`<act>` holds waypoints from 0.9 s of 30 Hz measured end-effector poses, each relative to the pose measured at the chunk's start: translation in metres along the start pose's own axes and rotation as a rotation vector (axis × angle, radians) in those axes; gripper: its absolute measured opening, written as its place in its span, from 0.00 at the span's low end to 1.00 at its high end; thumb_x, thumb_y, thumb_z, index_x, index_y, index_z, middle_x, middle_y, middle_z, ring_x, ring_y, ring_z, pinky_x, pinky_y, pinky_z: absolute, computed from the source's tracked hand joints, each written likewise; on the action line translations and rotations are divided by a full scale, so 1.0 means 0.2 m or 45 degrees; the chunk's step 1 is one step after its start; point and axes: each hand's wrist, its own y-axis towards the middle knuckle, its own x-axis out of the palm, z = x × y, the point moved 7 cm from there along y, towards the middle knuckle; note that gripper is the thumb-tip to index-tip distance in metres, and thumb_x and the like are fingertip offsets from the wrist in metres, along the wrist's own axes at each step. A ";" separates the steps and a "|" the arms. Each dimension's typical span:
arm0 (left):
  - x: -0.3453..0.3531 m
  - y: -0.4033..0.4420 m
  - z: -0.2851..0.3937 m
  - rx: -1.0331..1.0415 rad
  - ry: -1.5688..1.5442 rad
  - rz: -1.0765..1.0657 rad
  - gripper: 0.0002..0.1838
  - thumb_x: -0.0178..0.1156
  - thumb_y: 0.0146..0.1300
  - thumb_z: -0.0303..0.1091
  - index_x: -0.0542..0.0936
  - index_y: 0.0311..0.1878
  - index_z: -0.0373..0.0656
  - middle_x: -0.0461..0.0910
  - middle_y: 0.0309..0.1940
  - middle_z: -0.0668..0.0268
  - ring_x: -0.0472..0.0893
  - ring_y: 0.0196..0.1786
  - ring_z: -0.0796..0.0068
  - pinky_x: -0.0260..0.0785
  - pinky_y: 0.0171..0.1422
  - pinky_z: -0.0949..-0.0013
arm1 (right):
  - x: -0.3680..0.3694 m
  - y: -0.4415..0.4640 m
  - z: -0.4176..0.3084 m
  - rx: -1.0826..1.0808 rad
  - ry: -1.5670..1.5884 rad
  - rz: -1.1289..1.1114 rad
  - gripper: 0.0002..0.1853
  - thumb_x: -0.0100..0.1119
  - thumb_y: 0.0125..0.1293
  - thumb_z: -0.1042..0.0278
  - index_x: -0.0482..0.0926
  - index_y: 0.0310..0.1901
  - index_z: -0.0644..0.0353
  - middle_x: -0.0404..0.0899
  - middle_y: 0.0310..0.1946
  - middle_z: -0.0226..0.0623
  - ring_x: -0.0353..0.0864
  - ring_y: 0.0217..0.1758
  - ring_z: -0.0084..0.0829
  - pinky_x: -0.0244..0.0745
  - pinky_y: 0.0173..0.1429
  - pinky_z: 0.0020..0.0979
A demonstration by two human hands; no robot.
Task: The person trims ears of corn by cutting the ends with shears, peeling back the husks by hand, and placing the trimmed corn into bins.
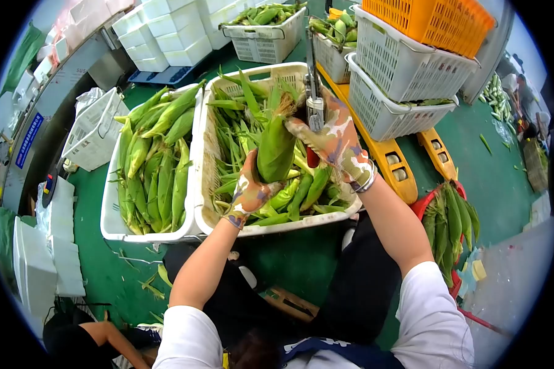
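My left hand (pixel 252 189), in a camouflage-patterned glove, is closed round the lower part of a green ear of corn (pixel 276 150). The ear stands nearly upright in its husk, with brown silk at the top. My right hand (pixel 335 132), gloved alike, grips a long metal tool (pixel 314 111) with a red handle. Its exact kind is unclear. The tool points away from me, just right of the ear's top, and the right thumb lies close to the husk. Under both hands is a white crate (pixel 283 230) holding loose husks, leaves and corn.
Left of it, a white crate (pixel 148 237) holds husked-on ears. A yellow pallet jack (pixel 385 157) carries stacked white crates (pixel 391 61) and an orange crate (pixel 452 24). More corn (pixel 446 227) lies in a red container at right. Another person's arm (pixel 114 338) shows at lower left.
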 end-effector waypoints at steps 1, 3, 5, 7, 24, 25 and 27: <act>-0.02 -0.01 -0.04 -0.015 -0.009 0.004 0.38 0.68 0.41 0.31 0.61 0.57 0.34 0.73 0.48 0.55 0.73 0.51 0.66 0.65 0.55 0.67 | 0.01 0.00 -0.02 -0.070 -0.108 -0.038 0.22 0.64 0.49 0.61 0.74 0.43 0.65 0.79 0.35 0.41 0.78 0.38 0.31 0.72 0.45 0.30; -0.01 0.00 -0.08 -0.039 0.325 -0.193 0.37 0.66 0.43 0.32 0.61 0.57 0.34 0.72 0.48 0.52 0.74 0.51 0.61 0.65 0.55 0.65 | 0.02 -0.04 0.02 0.025 -0.075 -0.085 0.25 0.65 0.48 0.59 0.73 0.45 0.66 0.79 0.36 0.43 0.77 0.40 0.36 0.72 0.46 0.32; -0.01 -0.02 -0.12 -0.134 0.465 -0.283 0.41 0.67 0.45 0.27 0.56 0.62 0.33 0.68 0.55 0.55 0.69 0.56 0.68 0.62 0.61 0.67 | 0.04 -0.06 0.09 -0.010 -0.259 -0.082 0.27 0.67 0.48 0.64 0.70 0.49 0.68 0.78 0.38 0.40 0.76 0.38 0.27 0.71 0.46 0.28; -0.02 -0.02 -0.03 -0.072 0.812 -0.183 0.41 0.66 0.44 0.29 0.58 0.62 0.32 0.68 0.56 0.51 0.69 0.57 0.62 0.61 0.62 0.66 | 0.06 -0.11 0.17 0.043 -0.218 -0.044 0.26 0.66 0.47 0.62 0.72 0.47 0.67 0.78 0.39 0.45 0.77 0.42 0.35 0.72 0.47 0.33; -0.10 0.04 -0.01 -0.126 0.496 0.557 0.11 0.56 0.58 0.30 0.77 0.39 0.32 0.79 0.29 0.54 0.78 0.29 0.64 0.70 0.38 0.67 | 0.27 -0.31 0.53 0.693 0.480 0.047 0.08 0.61 0.54 0.76 0.71 0.34 0.60 0.71 0.22 0.26 0.68 0.24 0.18 0.66 0.28 0.22; -0.11 0.03 0.02 0.193 0.820 0.601 0.11 0.57 0.58 0.32 0.77 0.39 0.31 0.80 0.28 0.57 0.77 0.25 0.69 0.70 0.33 0.71 | 0.26 -0.31 0.52 0.638 0.418 0.017 0.08 0.61 0.55 0.76 0.72 0.34 0.59 0.71 0.23 0.25 0.68 0.24 0.18 0.66 0.29 0.22; -0.14 0.01 -0.14 -0.356 0.155 0.575 0.12 0.57 0.59 0.31 0.76 0.38 0.30 0.79 0.28 0.60 0.75 0.23 0.71 0.70 0.30 0.72 | 0.22 -0.35 0.64 0.643 0.453 0.080 0.08 0.61 0.55 0.74 0.72 0.34 0.60 0.72 0.25 0.26 0.69 0.25 0.19 0.68 0.30 0.22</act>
